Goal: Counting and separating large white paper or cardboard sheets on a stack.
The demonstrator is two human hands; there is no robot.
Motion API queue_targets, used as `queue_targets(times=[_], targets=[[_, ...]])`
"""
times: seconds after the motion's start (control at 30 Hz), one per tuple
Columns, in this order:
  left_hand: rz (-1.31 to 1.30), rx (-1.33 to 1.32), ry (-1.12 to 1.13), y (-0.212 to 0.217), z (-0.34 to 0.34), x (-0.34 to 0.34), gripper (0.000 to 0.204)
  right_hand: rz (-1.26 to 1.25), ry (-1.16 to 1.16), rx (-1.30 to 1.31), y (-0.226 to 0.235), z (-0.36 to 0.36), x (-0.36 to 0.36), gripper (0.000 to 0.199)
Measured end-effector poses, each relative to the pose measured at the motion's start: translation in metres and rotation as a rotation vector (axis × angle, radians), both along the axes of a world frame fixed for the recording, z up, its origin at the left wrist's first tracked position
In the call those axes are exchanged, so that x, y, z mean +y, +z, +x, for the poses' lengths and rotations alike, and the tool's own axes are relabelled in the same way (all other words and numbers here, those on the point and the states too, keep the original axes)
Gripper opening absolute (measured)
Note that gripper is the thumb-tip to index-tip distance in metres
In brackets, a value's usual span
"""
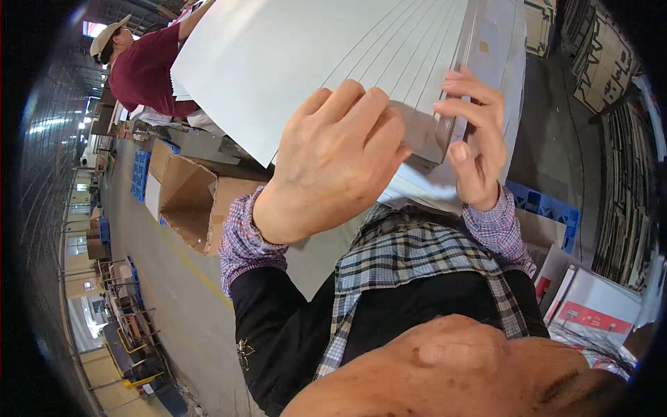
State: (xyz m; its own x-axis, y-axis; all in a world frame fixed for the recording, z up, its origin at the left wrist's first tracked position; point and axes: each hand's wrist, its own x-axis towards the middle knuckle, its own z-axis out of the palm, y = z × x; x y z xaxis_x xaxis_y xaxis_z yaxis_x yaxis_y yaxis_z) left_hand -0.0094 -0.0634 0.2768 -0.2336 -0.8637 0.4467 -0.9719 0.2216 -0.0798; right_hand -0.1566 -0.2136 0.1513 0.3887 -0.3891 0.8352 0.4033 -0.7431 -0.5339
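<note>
A stack of large white sheets (278, 62), paper or thin card, lies in front of me. Their edges are fanned into several steps toward the right. My left hand (333, 156) is closed over the near edge of the fanned sheets, fingers curled and their tips hidden. At the stack's right edge is my right hand (479, 128), with fingers bent and apart. Its fingertips touch the side of the stack, while the thumb stands off near the corner. Under the fanned sheets lies more pale sheet material (504, 90).
Left of the stack stands an open cardboard box (187, 201). A person in a dark red shirt (147, 69) works at the far left. A blue pallet (545, 208) lies at right, near piled flat boards (622, 187). Printed boxes (590, 306) sit at lower right.
</note>
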Motion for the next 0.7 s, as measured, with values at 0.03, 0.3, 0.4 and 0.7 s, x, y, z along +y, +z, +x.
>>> queue_targets(times=[0.03,0.3,0.4,0.7], targets=[[-0.005,-0.023,-0.007,0.0,-0.001,0.0,0.024,-0.009,-0.009,-0.014,-0.001,0.001,-0.001,0.036],[-0.113,-0.043,-0.021,-0.003,0.003,-0.002,0.027,-0.043,-0.062,-0.069,0.001,0.004,0.008,0.035],[-0.079,-0.084,0.037,-0.007,-0.005,-0.008,0.019,-0.18,-0.134,0.022,0.002,0.007,0.011,0.036],[-0.274,-0.104,-0.072,-0.025,0.001,-0.022,0.018,-0.249,-0.217,0.004,-0.003,0.012,0.008,0.038]])
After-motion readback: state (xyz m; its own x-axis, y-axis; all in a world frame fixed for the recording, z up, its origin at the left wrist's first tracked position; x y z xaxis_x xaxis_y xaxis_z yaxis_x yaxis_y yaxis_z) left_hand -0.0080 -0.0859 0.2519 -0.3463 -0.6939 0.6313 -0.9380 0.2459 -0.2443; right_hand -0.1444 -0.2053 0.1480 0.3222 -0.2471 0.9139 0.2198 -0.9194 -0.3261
